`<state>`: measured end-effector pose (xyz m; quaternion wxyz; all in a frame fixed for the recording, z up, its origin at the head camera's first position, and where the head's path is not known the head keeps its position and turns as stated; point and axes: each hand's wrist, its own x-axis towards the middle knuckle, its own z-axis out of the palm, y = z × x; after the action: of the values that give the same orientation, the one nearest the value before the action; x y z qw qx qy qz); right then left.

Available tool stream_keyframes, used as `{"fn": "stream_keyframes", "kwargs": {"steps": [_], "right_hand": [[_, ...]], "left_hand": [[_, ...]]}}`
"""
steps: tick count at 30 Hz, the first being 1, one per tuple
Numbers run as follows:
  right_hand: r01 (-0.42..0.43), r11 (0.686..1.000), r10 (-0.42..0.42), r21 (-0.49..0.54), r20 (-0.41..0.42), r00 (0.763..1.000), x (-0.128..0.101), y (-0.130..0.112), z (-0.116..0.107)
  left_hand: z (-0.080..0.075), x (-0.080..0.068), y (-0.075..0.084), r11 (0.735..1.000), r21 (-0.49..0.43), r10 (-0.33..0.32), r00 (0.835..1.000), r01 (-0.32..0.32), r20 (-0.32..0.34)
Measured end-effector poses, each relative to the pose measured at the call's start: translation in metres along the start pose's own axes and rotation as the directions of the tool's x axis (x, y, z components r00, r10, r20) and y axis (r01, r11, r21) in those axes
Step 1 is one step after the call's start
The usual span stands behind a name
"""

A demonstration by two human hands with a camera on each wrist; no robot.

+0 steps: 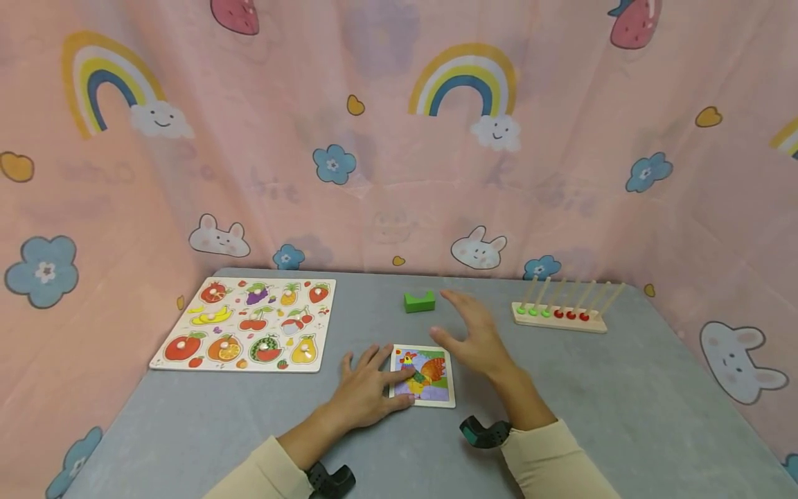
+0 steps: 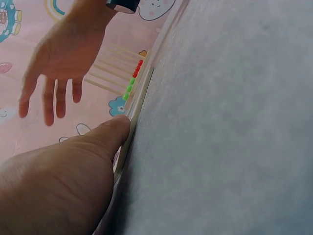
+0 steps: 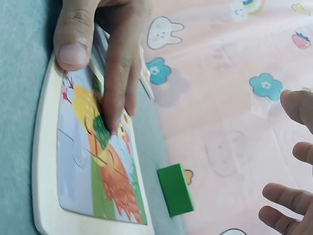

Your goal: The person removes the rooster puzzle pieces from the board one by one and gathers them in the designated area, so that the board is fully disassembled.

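The rooster puzzle [image 1: 430,375] lies flat on our table [image 1: 623,402]; our left hand [image 1: 366,391], fingers spread, touches it. Our right hand [image 1: 475,339], fingers parted, hovers empty nearby. We judge the puzzle assembled, little left to fit, though our fingers hide part.

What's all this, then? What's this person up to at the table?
A person has their left hand resting on a small rooster puzzle, partly covering the picture. Their right hand is raised beside it, fingers spread, holding nothing. A green block sits on the table beyond the puzzle. A fruit board lies off to the left, and a bead counter stands to the right, with no hand on either.
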<state>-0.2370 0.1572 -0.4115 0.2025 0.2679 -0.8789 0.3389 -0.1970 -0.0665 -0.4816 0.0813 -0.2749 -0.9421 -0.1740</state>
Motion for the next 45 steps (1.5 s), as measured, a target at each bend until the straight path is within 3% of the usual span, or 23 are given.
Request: {"fn": "stream_keyframes", "kwargs": {"steps": [6,25,37,45], "right_hand": [[0.001,0.999,-0.002,0.040,0.022,1.000,0.003,0.002,0.019],[-0.159,0.984,0.145,0.082,0.152,0.978,-0.007,0.008,0.059],[-0.132,0.988,0.118,0.082,0.157,0.981,-0.011,0.012,0.067],[-0.129,0.992,0.126,0.003,0.165,0.978,-0.012,0.014,0.073]], "left_hand": [[0.000,0.000,-0.001,1.000,0.010,-0.002,1.000,0.002,-0.002],[-0.002,0.000,0.002,1.000,0.016,0.011,1.000,-0.011,0.004],[-0.001,0.000,0.003,1.000,0.011,-0.011,1.000,0.011,-0.022],[0.000,0.001,0.003,1.000,0.020,-0.023,0.999,0.023,-0.024]]}}
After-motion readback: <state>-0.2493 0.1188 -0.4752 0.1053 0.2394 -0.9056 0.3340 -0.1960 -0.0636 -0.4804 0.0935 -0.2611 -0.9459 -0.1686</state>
